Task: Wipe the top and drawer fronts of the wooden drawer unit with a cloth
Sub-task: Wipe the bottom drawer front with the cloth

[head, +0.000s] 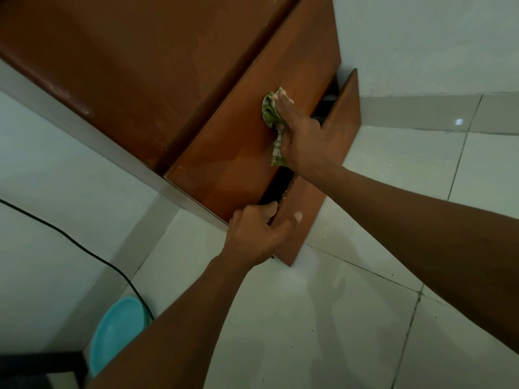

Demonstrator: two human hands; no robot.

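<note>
Against the upper drawer front (238, 141) of the reddish-brown wooden drawer unit (140, 66), the right hand (303, 136) presses a bunched green checked cloth (271, 110) with flat fingers. The left hand (252, 234) grips the top edge of the pulled-out lower drawer (300, 238).

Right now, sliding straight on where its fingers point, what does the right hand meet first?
The right hand, pressing the green checked cloth, probably meets the brown wooden unit's top edge.

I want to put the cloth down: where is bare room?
The brown wooden drawer unit's top is bare. White floor tiles right of the open lower drawer are free too. Crowded: turquoise round basin and black cable, lower left.
</note>
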